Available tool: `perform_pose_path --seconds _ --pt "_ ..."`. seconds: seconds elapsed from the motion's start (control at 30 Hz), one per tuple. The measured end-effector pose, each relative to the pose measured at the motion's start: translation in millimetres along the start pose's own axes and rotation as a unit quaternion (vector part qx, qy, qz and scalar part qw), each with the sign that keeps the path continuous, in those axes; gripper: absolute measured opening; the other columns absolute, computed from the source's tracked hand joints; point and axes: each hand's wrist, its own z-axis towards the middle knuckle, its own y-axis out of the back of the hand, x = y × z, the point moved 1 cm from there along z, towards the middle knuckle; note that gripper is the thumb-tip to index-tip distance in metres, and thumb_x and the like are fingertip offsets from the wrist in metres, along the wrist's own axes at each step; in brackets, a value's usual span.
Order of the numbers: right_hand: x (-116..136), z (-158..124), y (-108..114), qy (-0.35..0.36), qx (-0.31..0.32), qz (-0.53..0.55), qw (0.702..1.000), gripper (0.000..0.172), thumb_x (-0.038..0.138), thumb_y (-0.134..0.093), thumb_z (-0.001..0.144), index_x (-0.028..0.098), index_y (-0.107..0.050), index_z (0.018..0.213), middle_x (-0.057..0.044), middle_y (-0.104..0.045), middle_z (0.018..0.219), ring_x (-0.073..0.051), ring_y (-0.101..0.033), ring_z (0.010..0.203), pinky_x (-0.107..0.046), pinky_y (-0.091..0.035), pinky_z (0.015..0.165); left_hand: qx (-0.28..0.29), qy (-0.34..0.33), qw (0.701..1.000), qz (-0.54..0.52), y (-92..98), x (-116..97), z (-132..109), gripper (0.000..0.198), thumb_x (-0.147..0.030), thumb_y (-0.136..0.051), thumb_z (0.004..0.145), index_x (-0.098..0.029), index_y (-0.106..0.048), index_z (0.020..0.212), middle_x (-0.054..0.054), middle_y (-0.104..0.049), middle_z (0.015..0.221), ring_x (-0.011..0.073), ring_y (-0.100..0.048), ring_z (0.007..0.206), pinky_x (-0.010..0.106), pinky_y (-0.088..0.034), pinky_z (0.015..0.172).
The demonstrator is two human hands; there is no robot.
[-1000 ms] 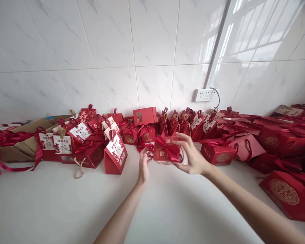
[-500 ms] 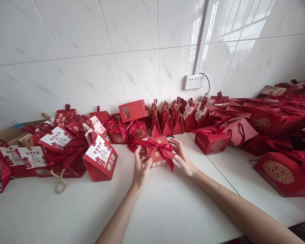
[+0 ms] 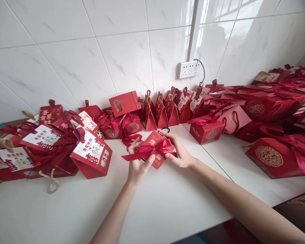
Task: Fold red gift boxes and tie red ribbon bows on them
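Between my hands is a red gift box (image 3: 159,160) with gold characters, turned at an angle. A dark red ribbon bow (image 3: 155,148) is tied across its top, one tail stretching to the left. My left hand (image 3: 138,162) grips the left side, thumb on the top near the bow. On the right side, my right hand (image 3: 179,152) holds the box with its thumb by the ribbon; its other fingers curl behind and are partly hidden. A thin dark loop (image 3: 164,129) shows just behind the box.
Red triangular boxes (image 3: 160,112) stand along the tiled wall. A box with a white label (image 3: 91,152) stands left, before a heap of boxes. A ribboned box (image 3: 207,131) and a large box (image 3: 271,156) sit right. A power strip (image 3: 189,69) is on the wall.
The gift box has been rotated between my hands, and its ribbon tail now points left. Both hands have closed in on it. The camera view has shifted slightly.
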Motion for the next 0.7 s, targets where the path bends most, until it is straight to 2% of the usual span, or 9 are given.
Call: perform_pose_path --seconds 0.13,0.2,0.27,0.37,0.47,0.53,0.7 --pt "0.0 2.3 -4.4 -0.121 -0.069 -0.037 0.99 0.051 0.047 -0.051 0.09 0.021 -0.032 0.13 -0.02 -0.047 0.133 -0.03 -0.052 0.122 -0.05 -0.047 0.099 -0.057 0.04 0.998 0.01 -2.8 2.6 -1.6 0.055 -0.049 -0.071 0.068 -0.023 -0.033 0.099 0.01 -0.055 0.107 0.02 -0.063 0.085 0.033 -0.052 0.067" --pt "1.2 1.5 -6.2 -0.146 -0.079 -0.031 0.986 0.046 0.049 -0.052 0.09 0.022 -0.037 0.123 -0.018 -0.052 0.125 -0.028 -0.055 0.116 -0.05 -0.048 0.097 -0.091 0.027 0.994 0.043 -2.9 3.6 -3.1 0.057 -0.048 -0.072 0.067 -0.023 -0.033 0.1 0.01 -0.052 0.105 0.0206 -0.06 0.088 0.035 -0.051 0.071" --pt "2.4 -0.1 -6.6 -0.139 -0.055 0.008 0.989 0.047 0.053 -0.052 0.088 0.023 -0.037 0.121 -0.017 -0.048 0.13 -0.027 -0.054 0.118 -0.05 -0.048 0.096 -0.1 0.012 0.992 0.082 -2.8 4.4 -5.3 0.06 -0.047 -0.074 0.065 -0.022 -0.035 0.104 0.009 -0.049 0.106 0.0221 -0.057 0.094 0.037 -0.05 0.078" --pt "2.1 -1.7 -3.8 -0.128 -0.037 0.08 0.988 0.046 0.06 -0.051 0.086 0.025 -0.037 0.112 -0.017 -0.037 0.143 -0.028 -0.045 0.128 -0.049 -0.049 0.095 -0.066 0.034 0.989 0.13 -2.2 4.9 -8.4 0.059 -0.046 -0.074 0.063 -0.023 -0.037 0.102 0.008 -0.05 0.103 0.0225 -0.055 0.095 0.038 -0.048 0.079" --pt "0.0 0.3 0.4 -0.156 -0.073 0.059 0.983 0.035 0.058 -0.047 0.089 0.023 -0.042 0.089 -0.016 -0.042 0.14 -0.029 -0.046 0.127 -0.047 -0.048 0.095 -0.011 0.068 0.988 0.14 -0.2 2.3 -8.7 0.044 -0.047 -0.069 0.068 -0.023 -0.038 0.088 0.004 -0.051 0.094 0.0203 -0.054 0.087 0.034 -0.048 0.073" --pt "-1.1 3.1 2.7 -0.18 -0.091 0.021 0.979 0.038 0.058 -0.047 0.089 0.022 -0.044 0.076 -0.016 -0.046 0.136 -0.03 -0.048 0.125 -0.048 -0.044 0.098 0.008 0.069 0.988 0.141 2.6 -1.2 -6.3 0.035 -0.047 -0.065 0.072 -0.022 -0.041 0.081 0.002 -0.05 0.087 0.0186 -0.051 0.083 0.032 -0.046 0.072" --pt "-3.7 8.0 8.7 -0.232 -0.106 0.076 0.964 0.044 0.061 -0.054 0.082 0.021 -0.049 0.066 -0.016 -0.046 0.139 -0.031 -0.047 0.127 -0.046 -0.04 0.101 0.043 0.072 0.989 0.123 14.0 -5.0 7.6 0.03 -0.048 -0.058 0.078 -0.02 -0.051 0.07 -0.001 -0.052 0.071 0.014 -0.05 0.068 0.026 -0.046 0.065"
